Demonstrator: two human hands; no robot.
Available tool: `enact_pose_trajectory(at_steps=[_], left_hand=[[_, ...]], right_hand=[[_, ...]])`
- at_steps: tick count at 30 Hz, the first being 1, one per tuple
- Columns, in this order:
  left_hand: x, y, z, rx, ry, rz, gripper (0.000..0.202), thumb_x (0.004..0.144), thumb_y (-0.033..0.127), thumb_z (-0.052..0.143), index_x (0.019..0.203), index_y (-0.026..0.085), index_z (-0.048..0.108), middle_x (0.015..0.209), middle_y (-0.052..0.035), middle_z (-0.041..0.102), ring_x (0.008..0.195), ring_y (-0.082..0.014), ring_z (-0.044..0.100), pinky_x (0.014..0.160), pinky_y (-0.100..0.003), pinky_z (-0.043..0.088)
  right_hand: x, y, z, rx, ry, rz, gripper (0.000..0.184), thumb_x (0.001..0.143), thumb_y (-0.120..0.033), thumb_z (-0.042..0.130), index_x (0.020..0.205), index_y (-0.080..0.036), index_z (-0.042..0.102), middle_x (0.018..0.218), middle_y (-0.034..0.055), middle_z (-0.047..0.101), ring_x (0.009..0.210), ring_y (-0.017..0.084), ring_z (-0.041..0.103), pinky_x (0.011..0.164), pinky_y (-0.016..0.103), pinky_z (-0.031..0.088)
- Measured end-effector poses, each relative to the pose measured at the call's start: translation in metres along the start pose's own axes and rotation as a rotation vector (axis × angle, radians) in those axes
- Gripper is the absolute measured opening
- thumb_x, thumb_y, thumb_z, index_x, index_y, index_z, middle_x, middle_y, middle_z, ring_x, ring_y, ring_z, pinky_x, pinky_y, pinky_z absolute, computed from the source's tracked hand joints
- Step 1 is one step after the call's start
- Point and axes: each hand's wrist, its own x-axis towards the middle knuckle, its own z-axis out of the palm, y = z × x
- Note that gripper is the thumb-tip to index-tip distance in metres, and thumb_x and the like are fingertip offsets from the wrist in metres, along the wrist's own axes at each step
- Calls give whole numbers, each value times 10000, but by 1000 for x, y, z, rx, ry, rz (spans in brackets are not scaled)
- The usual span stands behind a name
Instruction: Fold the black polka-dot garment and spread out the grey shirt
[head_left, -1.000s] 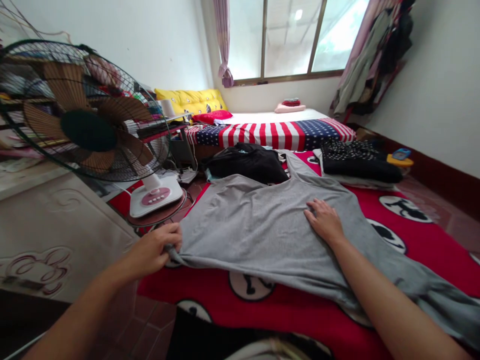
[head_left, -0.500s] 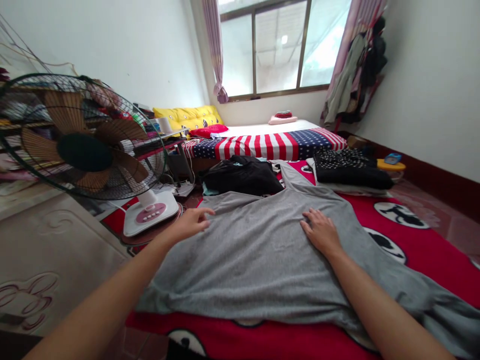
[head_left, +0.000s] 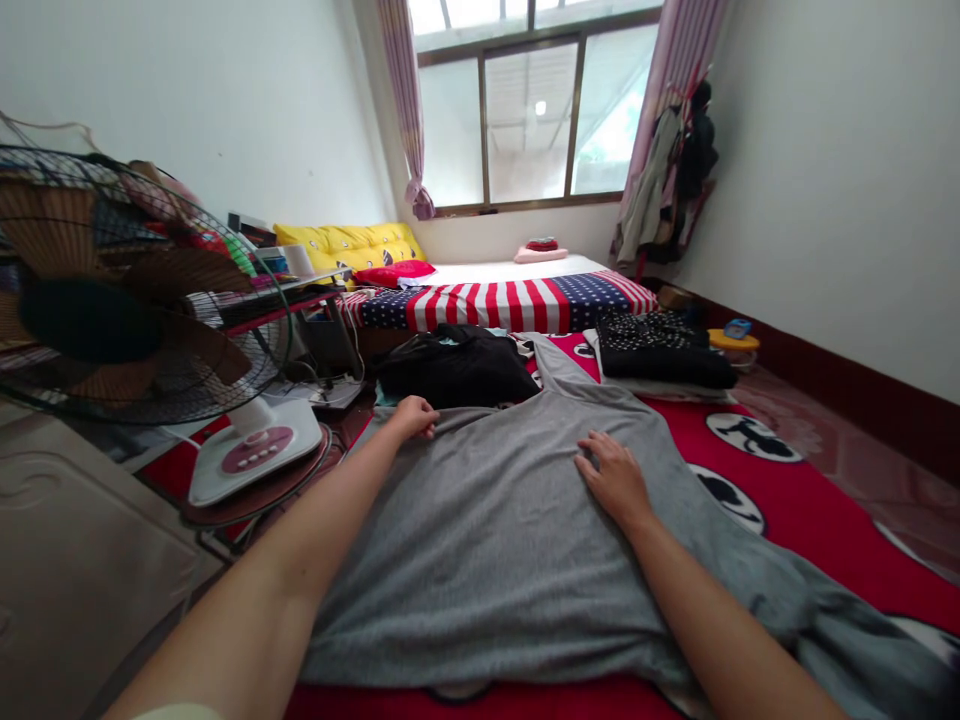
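A grey shirt point(head_left: 495, 540) lies spread out, lightly wrinkled, over a red blanket point(head_left: 697, 440) with white and black round prints. My left hand point(head_left: 416, 418) is at the shirt's far left edge, its fingers curled closed on the cloth there. Flat on the right half of the shirt rests my right hand point(head_left: 616, 482), fingers somewhat spread and holding nothing. Just beyond the left hand is a heap of black clothes point(head_left: 465, 368). One grey sleeve stretches away between that heap and a folded stack of dark clothes point(head_left: 664, 350).
To the left a fan point(head_left: 255, 450) stands on a small round stool, beside a pale cabinet point(head_left: 82, 540). Behind the blanket is a bed with a stars-and-stripes cover point(head_left: 495, 305). A yellow-topped stool point(head_left: 735, 342) stands at the right, near the wall.
My left hand has moved forward and right to the shirt's far edge, and its fingers have closed. My right hand stays flat on the shirt. The view has shifted slightly right.
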Motion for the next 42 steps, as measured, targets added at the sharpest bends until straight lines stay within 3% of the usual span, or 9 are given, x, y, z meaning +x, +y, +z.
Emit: enact_pose_trajectory(at_steps=[6,11,16,21,29,32,35,39,42], left_hand=[[-6,-7,-4,-89,236,88,200,951,205,378,1078,91,481,857,-121,711,706,-130,710,620,-198,539],[-9,-16,12,-24,294,182,348,883,203,504,1221,131,462,1126,-174,667,1031,-217,673,852,-331,549],[-51,-9,55,153,171,431,583,791,275,651,1339,190,474,1503,-153,377,1427,-311,258,1137,-520,248],[-110,0,102,530,-216,764,550,912,541,433,1416,322,419,1548,-71,319,1442,-305,216,1125,-595,172],[-117,-3,114,655,-163,750,542,927,544,382,1433,349,393,1559,-44,294,1439,-294,226,1129,-549,175],[-116,-4,114,667,-165,744,555,925,553,372,1441,349,380,1564,-41,282,1442,-292,220,1130,-541,169],[-117,-6,115,656,-168,734,564,922,567,356,1441,348,381,1566,-38,277,1442,-292,218,1130,-536,165],[-117,-6,117,653,-165,729,571,920,572,351,1436,332,397,1566,-48,277,1440,-300,218,1126,-540,150],[-118,-5,118,657,-156,732,575,922,563,354,1439,316,395,1568,-62,270,1441,-309,209,1121,-551,146]], right_hand=[[0,-2,-2,18,-18,13,294,883,-304,480,1115,-210,635,1370,90,543,1319,259,428,1081,499,312],[-1,-3,-3,9,-33,16,302,889,-306,472,1134,-215,623,1382,92,530,1322,263,419,1076,504,311],[-2,-9,-7,7,-75,37,330,900,-298,466,1189,-214,600,1411,84,503,1349,266,377,1100,516,263],[-4,-14,-14,12,-112,65,340,905,-307,477,1213,-214,588,1435,74,478,1365,250,349,1115,491,235],[-10,-23,-25,-25,-235,93,447,927,-355,463,1348,-207,496,1519,94,357,1423,254,251,1141,521,166],[-27,-20,-51,56,-394,-2,522,877,-372,552,1370,-213,485,1538,100,314,1423,261,262,1141,507,200],[-59,-2,-100,283,-462,-38,366,841,-352,585,1183,-234,647,1356,70,568,1245,216,525,1042,370,401],[-114,40,-171,244,-68,219,309,839,-407,550,1038,-219,695,1091,66,710,1056,230,641,968,378,466],[-149,70,-197,132,-74,302,422,733,-432,644,1096,-219,665,1153,83,681,1104,266,615,1002,424,445]])
